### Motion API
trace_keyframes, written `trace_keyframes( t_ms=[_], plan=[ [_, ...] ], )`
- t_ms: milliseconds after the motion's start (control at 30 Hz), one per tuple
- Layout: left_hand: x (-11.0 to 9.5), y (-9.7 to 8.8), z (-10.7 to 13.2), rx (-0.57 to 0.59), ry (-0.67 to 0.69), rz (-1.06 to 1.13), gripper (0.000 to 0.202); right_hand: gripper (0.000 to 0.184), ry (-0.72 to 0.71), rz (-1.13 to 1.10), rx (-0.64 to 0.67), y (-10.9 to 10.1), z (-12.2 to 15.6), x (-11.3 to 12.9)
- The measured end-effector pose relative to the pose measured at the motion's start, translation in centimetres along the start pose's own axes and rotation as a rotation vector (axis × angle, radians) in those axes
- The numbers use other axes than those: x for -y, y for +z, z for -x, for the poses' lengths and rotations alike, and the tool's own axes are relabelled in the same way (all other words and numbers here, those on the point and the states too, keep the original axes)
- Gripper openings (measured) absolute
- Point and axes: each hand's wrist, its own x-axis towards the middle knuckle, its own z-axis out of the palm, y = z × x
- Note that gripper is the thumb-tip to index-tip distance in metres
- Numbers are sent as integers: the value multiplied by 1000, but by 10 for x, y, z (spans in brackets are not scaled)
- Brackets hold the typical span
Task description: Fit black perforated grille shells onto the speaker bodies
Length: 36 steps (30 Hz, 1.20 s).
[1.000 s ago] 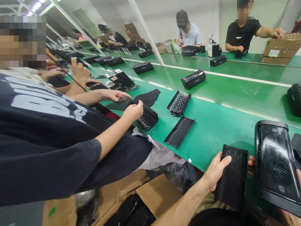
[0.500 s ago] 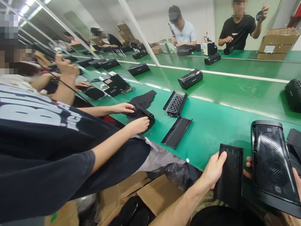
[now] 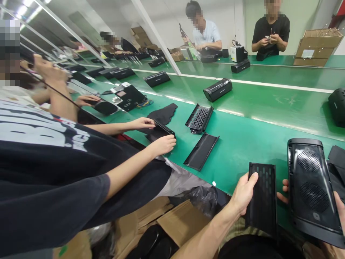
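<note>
right grip [image 3: 340, 209] mostly hidden, seemingly behind speaker [image 3: 312, 180]

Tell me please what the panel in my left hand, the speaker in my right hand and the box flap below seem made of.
Panel: probably matte black plastic; it looks stiff, thin and slotted. Speaker: likely glossy plastic, as its front shows reflections; the grilles could be metal or plastic. Box flap: likely cardboard, from its dull brown flat surface.
</note>
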Motion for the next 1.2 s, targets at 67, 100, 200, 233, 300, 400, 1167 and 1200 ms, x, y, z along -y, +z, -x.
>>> trace_keyframes(
  t_ms=[67, 100, 200, 233, 300, 400, 1167, 1200],
  plan=[
    [0, 0, 0, -4, -16, 21, 55, 77, 7, 2, -2, -1, -1, -1],
    [0, 0, 0, -3, -23, 32, 55, 77, 5, 3, -2, -2, -1, -1],
    [-3, 1, 2, 2, -27, 47, 48, 76, -2, 1, -4, -3, -3, -2],
    [-3, 1, 2, 6, -29, 45, 45, 77, 1, 1, -2, -4, -3, -2],
    [-5, 1, 2, 16, -35, 37, 39, 77, 6, 7, 5, -5, -3, -1],
    [-5, 1, 1, 25, -41, 38, 33, 78, 16, 25, 22, -6, -4, 0],
    [-4, -17, 17, 278, -89, 168, 67, 77, 17, -10, 6, -3, -7, 4],
    [-4, -17, 17, 272, -94, 164, 66, 77, 27, -9, 5, -4, -7, 4]
  ],
)
